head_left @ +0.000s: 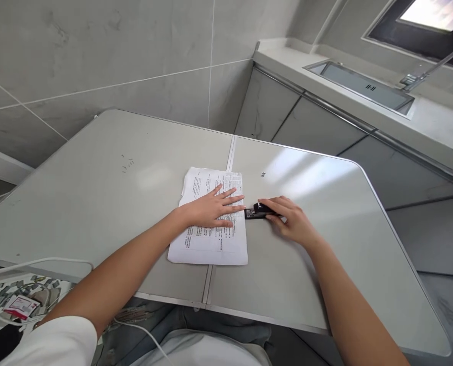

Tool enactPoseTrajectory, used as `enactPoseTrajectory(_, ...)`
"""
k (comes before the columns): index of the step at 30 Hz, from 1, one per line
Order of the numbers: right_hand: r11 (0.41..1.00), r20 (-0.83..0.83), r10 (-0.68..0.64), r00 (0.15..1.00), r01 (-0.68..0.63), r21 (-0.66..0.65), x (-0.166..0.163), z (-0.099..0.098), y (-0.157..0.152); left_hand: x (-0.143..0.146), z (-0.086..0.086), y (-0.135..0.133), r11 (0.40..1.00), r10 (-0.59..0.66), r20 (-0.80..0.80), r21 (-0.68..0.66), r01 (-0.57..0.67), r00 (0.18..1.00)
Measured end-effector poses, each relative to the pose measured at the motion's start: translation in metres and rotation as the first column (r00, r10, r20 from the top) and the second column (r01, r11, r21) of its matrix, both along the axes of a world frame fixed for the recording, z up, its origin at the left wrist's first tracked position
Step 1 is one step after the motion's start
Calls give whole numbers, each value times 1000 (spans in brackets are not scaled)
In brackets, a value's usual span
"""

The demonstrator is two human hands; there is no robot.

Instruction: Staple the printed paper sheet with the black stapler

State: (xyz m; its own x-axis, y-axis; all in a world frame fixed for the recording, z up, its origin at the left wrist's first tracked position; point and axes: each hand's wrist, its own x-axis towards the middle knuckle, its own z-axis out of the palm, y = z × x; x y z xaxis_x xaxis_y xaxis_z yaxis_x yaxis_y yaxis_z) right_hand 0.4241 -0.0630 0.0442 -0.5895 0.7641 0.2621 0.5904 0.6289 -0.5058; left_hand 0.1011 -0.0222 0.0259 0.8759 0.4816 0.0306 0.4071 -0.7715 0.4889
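Printed paper sheets (211,249) lie across the seam of the folding table, their upper left edge uneven. My left hand (214,207) rests flat on them with its fingers spread, fingertips reaching the right edge. Just right of that edge, my right hand (289,217) grips a black stapler (262,208), thumb below and fingers on top. The stapler's front end points left and meets the paper's edge; I cannot tell whether the sheets are between its jaws. Part of its rear is hidden by my fingers.
The light grey folding table (77,203) has a raised metal edge. Behind it on the right stands a counter (287,58) with a sink (363,84) and a faucet (413,79). A white cable (51,260) runs at the left, near a red and white box (21,306).
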Motion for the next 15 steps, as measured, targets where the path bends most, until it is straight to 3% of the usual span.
enactPoseTrajectory(6, 981, -25, -140, 990, 135, -139, 20, -15, 15, 0, -1, 2, 1000, 9, 67, 19, -11, 998)
enactPoseTrajectory(15, 977, -81, -194, 978, 185, -108, 10, -22, 20, -10, -1, 7, 998, 59, 214, 4, -62, 975)
